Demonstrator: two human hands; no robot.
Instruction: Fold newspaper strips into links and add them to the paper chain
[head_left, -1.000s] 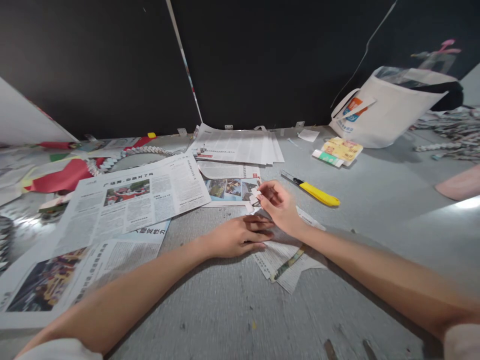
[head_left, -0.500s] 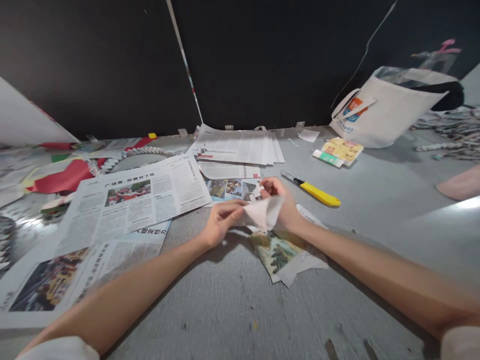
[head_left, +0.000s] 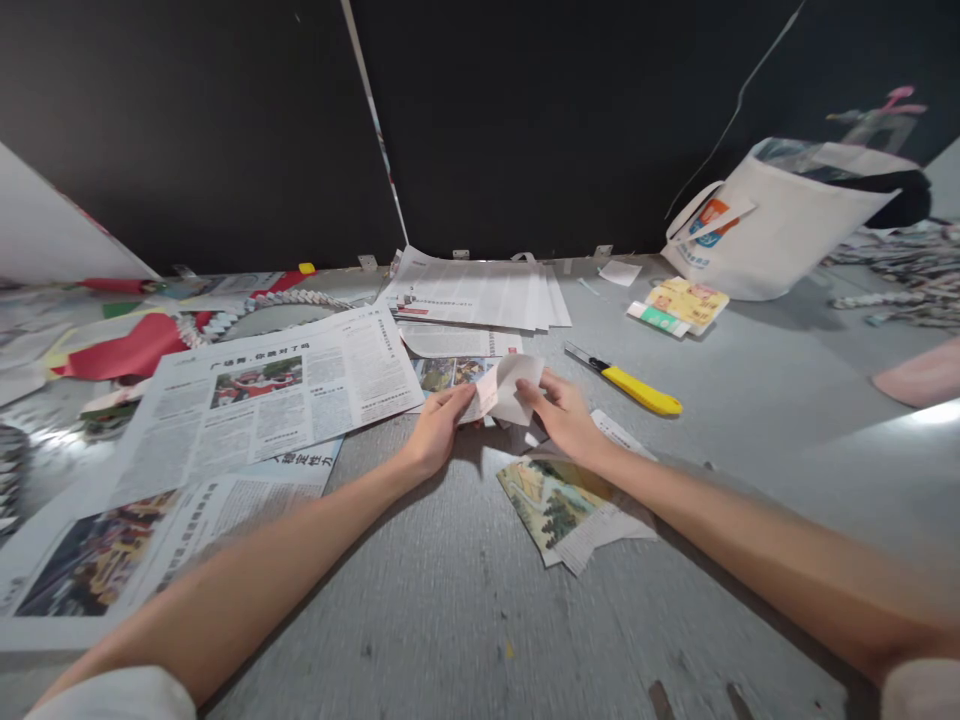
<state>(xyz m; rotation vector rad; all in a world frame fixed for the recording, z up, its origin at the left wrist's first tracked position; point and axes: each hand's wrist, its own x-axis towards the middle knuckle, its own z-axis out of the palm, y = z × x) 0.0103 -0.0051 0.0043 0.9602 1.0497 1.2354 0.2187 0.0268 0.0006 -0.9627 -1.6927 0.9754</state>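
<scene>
Grey tabletop (head_left: 420, 610) carries cut printed pieces (head_left: 555, 505), beyond which left hand (head_left: 436, 430) and right hand (head_left: 566, 412) now both pinch a bent paper slip (head_left: 514, 390), raised since a second ago, so handling seems past picking up.

Your left hand (head_left: 439, 425) and right hand (head_left: 568, 415) hold a slip (head_left: 516, 398); from it, the cutter (head_left: 634, 388) lies at three o'clock, scraps (head_left: 556, 505) at five, newspaper (head_left: 300, 388) at nine.
</scene>
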